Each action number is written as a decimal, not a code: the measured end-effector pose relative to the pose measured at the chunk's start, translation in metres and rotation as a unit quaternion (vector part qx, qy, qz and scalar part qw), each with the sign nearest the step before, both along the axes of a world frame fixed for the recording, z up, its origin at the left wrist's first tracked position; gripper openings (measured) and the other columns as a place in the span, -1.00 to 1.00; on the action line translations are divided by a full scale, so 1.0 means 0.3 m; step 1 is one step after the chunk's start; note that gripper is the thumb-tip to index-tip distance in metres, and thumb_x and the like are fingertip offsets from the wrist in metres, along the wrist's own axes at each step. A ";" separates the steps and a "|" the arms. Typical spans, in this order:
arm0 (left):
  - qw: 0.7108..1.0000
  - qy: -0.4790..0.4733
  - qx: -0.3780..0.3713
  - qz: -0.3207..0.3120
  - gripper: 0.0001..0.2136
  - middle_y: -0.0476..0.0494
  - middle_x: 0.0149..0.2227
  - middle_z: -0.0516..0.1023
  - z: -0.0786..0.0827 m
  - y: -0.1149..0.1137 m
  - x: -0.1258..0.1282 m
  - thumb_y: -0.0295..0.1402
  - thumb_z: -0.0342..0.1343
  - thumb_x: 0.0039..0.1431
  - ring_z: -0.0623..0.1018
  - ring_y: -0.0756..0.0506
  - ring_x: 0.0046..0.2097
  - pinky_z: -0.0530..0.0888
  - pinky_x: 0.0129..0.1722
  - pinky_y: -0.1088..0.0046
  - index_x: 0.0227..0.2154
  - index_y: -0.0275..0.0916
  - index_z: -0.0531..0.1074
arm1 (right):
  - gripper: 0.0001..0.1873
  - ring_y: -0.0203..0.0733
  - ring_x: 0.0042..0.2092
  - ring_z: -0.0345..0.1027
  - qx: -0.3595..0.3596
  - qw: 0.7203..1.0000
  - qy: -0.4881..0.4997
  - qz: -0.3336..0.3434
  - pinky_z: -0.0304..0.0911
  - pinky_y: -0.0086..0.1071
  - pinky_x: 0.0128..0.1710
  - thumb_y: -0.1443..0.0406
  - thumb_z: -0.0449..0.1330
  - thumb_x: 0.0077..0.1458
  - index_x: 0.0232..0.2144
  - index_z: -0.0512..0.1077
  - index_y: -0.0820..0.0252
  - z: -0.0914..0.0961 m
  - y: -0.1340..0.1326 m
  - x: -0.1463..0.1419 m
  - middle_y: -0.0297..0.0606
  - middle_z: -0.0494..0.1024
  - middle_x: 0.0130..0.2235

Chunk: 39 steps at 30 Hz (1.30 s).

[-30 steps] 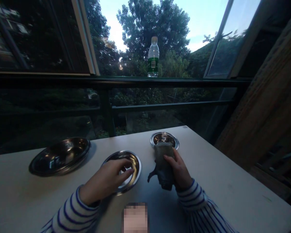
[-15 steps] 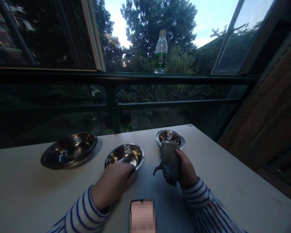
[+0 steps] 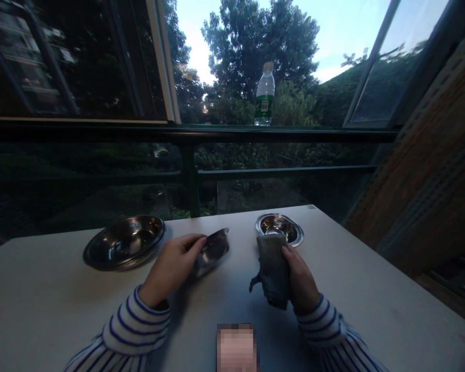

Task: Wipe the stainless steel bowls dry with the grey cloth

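My left hand [image 3: 174,266] grips the rim of a stainless steel bowl [image 3: 214,249], which is tipped on its side and blurred by motion. In my right hand [image 3: 301,281] is a folded grey cloth [image 3: 273,274], with a loose end hanging out on its left. Just beyond the cloth, a small steel bowl [image 3: 298,235] with a broad rim stands on the white table [image 3: 232,294]. A stack of larger steel bowls [image 3: 120,248] rests to the left of my left hand.
A phone [image 3: 237,349] with a blurred-out screen lies at the near edge of the view. Past the table runs a dark railing [image 3: 217,135], and a plastic bottle [image 3: 265,101] with a green label stands on it. A brown slanted panel [image 3: 418,155] is at the right.
My left hand has lifted the middle bowl and tipped it over sideways. My right hand still holds the cloth in nearly the same place. The view has shifted slightly.
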<state>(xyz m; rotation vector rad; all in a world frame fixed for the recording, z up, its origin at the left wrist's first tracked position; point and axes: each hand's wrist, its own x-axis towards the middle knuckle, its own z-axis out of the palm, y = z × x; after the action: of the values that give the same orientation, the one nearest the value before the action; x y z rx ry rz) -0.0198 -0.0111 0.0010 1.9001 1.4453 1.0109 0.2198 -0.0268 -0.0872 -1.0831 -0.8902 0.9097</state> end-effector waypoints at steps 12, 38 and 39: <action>0.838 -0.505 -0.207 0.010 -0.89 -0.14 -0.49 0.59 0.022 -0.025 0.051 -0.42 0.16 -0.02 0.52 -0.01 -0.48 0.44 -0.47 0.54 -0.43 -0.35 0.52 | -0.60 -0.10 0.03 0.29 0.230 0.846 -0.474 -0.081 0.25 -0.19 -0.01 0.31 -0.04 0.18 0.06 0.25 0.25 0.212 0.014 -0.112 -0.09 0.43 -0.01; 0.815 -0.557 -0.159 -0.025 -0.79 -0.17 -0.35 0.61 -0.018 -0.051 0.101 -0.35 0.17 0.01 0.55 -0.03 -0.39 0.47 -0.37 0.50 -0.28 -0.32 0.52 | -0.67 -0.03 -0.01 0.20 0.335 0.726 -0.598 -0.052 0.23 -0.11 -0.08 0.35 0.01 0.14 -0.02 0.33 0.23 0.231 0.041 -0.257 -0.03 0.35 -0.03; 0.819 -0.549 -0.162 -0.028 -0.78 -0.18 -0.35 0.61 -0.020 -0.053 0.105 -0.34 0.17 0.00 0.56 -0.06 -0.37 0.48 -0.36 0.47 -0.28 -0.32 0.52 | -0.66 -0.06 -0.03 0.22 0.322 0.737 -0.591 -0.051 0.24 -0.13 -0.08 0.35 0.00 0.15 -0.02 0.32 0.24 0.237 0.042 -0.249 -0.03 0.36 -0.04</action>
<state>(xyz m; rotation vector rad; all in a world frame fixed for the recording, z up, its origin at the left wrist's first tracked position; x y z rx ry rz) 0.0117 -0.0270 -0.0049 0.7822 0.7552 1.3692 0.1450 -0.0141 -0.0161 -0.9880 -1.9736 -0.3692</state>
